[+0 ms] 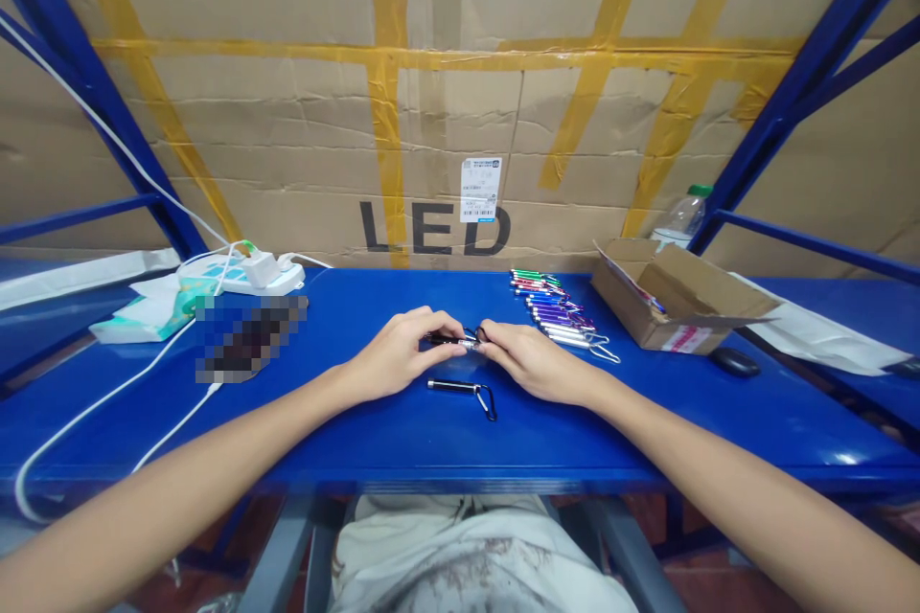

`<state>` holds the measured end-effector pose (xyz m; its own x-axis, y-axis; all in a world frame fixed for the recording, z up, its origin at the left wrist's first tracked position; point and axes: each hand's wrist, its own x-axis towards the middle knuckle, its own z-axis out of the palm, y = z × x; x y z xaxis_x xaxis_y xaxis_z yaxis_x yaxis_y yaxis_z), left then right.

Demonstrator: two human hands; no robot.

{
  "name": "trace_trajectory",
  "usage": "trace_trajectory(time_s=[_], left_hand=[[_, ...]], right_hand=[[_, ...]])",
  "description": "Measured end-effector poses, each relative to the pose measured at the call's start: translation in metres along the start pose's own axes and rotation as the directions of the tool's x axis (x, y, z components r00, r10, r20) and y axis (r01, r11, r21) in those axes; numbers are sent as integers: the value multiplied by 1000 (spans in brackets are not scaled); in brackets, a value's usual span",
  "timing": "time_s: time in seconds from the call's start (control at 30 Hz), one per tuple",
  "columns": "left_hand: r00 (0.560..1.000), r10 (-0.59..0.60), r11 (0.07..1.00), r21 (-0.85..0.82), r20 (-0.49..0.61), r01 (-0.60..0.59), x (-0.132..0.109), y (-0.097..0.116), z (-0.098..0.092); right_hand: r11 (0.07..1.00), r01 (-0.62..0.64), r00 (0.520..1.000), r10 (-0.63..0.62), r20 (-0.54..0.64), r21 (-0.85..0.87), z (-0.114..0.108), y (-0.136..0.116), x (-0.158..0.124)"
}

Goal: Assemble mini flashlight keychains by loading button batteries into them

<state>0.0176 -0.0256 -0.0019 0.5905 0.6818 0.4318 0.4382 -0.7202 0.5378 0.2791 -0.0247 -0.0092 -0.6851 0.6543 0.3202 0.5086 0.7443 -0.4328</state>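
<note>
Over the middle of the blue table [359,441], a small black metal cylinder [449,340] lies horizontally between my two hands. My left hand [409,351] pinches its left part between thumb and fingers. The fingers of my right hand [528,359] are closed on its silvery right end, where a dark clip partly shows. Just below my hands, a black penlight-like cylinder with a black carabiner [460,387] rests on the table. Right of my right hand, a row of similar cylinders with clips [557,306] runs through green, red, blue, purple and silver.
An open cardboard box [647,302] stands at the right, beside a black mouse [734,362] and a green-capped bottle [679,215]. At the left are a white power strip [263,276], a tissue pack [148,311], cables and a blurred-out object [251,340]. Taped cardboard [309,134] rises behind.
</note>
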Motion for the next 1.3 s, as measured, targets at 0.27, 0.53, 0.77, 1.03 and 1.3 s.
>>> trace_trajectory(time_s=[0.27,0.53,0.77,1.03,1.3], left_hand=[[1000,-7,999,-39,18,8,-1,2,0],[1000,-15,998,-61,17,16,0,2,1],[998,-59,985,-161,33,64,2,0,3],[986,-144,940,-301,83,163,4,0,4],[981,-164,873,-448,99,191,4,0,5]], right_hand=[[999,26,999,-25,28,-24,1,1,0],[999,42,999,-42,23,-6,3,0,0],[998,49,998,-47,35,-47,2,-2,-1],[993,53,998,-49,40,-107,-1,-5,-2],[998,50,998,-51,28,24,-1,-10,-2]])
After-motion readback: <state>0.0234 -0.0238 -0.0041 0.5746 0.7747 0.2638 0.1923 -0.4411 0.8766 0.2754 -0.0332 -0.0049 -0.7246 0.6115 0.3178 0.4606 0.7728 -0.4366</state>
